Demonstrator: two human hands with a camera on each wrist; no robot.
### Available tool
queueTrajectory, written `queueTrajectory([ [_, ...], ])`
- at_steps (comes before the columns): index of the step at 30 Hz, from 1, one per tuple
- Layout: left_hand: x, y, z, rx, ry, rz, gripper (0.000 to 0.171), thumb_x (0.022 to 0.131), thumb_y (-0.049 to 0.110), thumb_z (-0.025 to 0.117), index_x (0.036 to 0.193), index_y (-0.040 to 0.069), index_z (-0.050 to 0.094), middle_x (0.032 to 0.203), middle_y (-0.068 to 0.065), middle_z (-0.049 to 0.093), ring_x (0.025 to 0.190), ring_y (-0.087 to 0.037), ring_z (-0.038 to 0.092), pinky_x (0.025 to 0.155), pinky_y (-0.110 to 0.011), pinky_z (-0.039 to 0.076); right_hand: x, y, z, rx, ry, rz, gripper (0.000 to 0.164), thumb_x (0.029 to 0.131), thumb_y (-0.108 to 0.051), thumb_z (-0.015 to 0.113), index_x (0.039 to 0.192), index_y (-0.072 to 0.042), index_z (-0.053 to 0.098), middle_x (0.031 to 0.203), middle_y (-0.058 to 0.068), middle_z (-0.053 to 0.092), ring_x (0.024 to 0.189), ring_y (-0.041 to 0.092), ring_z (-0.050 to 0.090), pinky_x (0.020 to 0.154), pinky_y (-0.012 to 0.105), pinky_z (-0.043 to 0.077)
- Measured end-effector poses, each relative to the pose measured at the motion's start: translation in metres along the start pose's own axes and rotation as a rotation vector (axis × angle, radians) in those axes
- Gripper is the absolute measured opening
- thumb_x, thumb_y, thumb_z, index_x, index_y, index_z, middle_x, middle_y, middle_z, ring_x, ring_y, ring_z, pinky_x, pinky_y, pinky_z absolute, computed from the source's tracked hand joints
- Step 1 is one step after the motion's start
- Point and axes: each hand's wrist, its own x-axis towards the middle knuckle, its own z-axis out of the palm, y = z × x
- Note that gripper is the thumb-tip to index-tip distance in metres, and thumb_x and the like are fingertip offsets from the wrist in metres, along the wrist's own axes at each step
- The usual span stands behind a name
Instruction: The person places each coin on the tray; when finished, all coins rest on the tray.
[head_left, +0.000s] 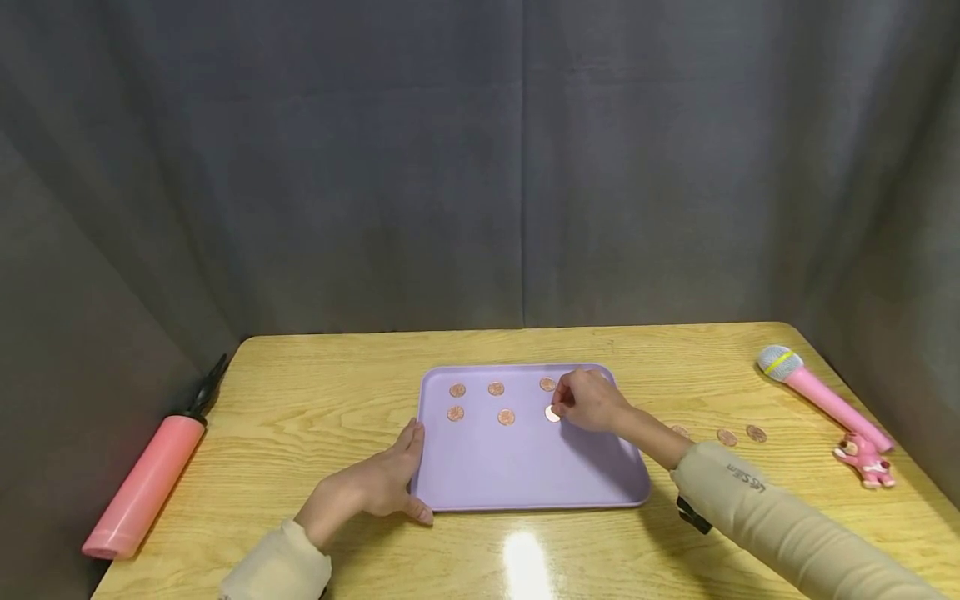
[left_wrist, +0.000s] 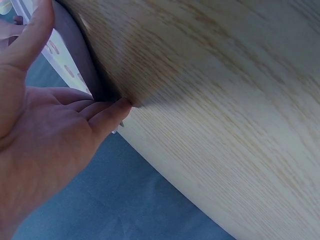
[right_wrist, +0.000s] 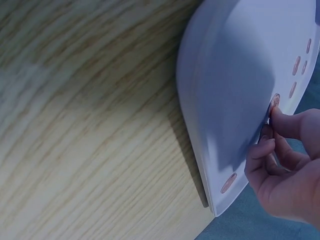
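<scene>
A lilac tray [head_left: 525, 475] lies on the table with several copper-coloured coins in two rows toward its back, one of them a coin [head_left: 506, 417] in the front row. My right hand [head_left: 590, 400] is over the tray's right half, its thumb and fingertips pinching a coin [right_wrist: 275, 101] at the right end of the front row. Just behind it lies another coin [head_left: 548, 384]. My left hand [head_left: 384, 479] rests against the tray's front left corner, fingers along the left side and thumb at the front edge. In the left wrist view its fingers [left_wrist: 107, 120] touch the tray's outer wall.
Right of the tray, three coins lie on the wooden table [head_left: 322, 392], including a coin [head_left: 757, 433] partway to a pink toy microphone [head_left: 832, 404]. A small pink bear figure [head_left: 864, 461] is beside its handle. A pink hand pump [head_left: 150, 483] lies along the left edge. Grey curtains [head_left: 450, 167] surround the table.
</scene>
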Motion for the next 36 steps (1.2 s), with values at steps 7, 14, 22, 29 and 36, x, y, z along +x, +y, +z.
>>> queueTrajectory([
  [7,-0.001,0.000,-0.002,-0.005,-0.003,-0.005,0.120,0.071,0.031,0.083,0.149,-0.015,0.005,0.157,-0.031,-0.003,0.146,-0.039,0.009,0.117,-0.045,0.016,0.002,-0.004,0.001,-0.009,0.006,-0.002,0.013,0.074,-0.001,0.076,0.066,-0.009,0.069,0.059,-0.008,0.058,0.058,0.007,0.047,0.057,0.025,0.041],
  [14,-0.002,0.000,-0.001,-0.017,0.002,0.002,0.119,0.071,0.030,0.083,0.148,-0.016,0.006,0.156,-0.032,-0.003,0.146,-0.039,0.007,0.118,-0.046,0.015,0.002,-0.006,0.000,-0.024,0.006,0.001,0.014,0.074,0.000,0.075,0.066,-0.009,0.069,0.058,-0.010,0.057,0.060,0.008,0.048,0.058,0.025,0.042],
  [22,-0.001,0.000,-0.002,-0.014,0.000,0.005,0.119,0.071,0.030,0.083,0.148,-0.016,0.006,0.156,-0.033,-0.003,0.146,-0.039,0.005,0.118,-0.046,0.014,-0.005,-0.004,-0.004,-0.015,-0.001,-0.026,0.014,0.072,0.000,0.075,0.066,-0.010,0.069,0.058,-0.010,0.057,0.059,0.006,0.048,0.057,0.023,0.041],
  [29,-0.002,0.000,-0.001,-0.024,-0.005,0.006,0.119,0.071,0.031,0.082,0.148,-0.016,0.005,0.156,-0.033,-0.003,0.146,-0.039,0.005,0.118,-0.046,0.014,-0.013,-0.006,-0.007,0.047,-0.036,-0.026,0.014,0.076,0.003,0.072,0.070,-0.009,0.068,0.062,-0.008,0.061,0.058,0.004,0.050,0.055,0.021,0.043],
  [36,-0.002,-0.001,-0.002,-0.018,-0.001,0.006,0.119,0.071,0.031,0.083,0.148,-0.016,0.006,0.156,-0.032,-0.002,0.146,-0.039,0.006,0.118,-0.046,0.014,-0.022,-0.008,-0.012,0.080,-0.084,-0.030,0.018,0.078,0.007,0.067,0.070,-0.009,0.068,0.062,-0.007,0.062,0.056,0.004,0.050,0.052,0.020,0.043],
])
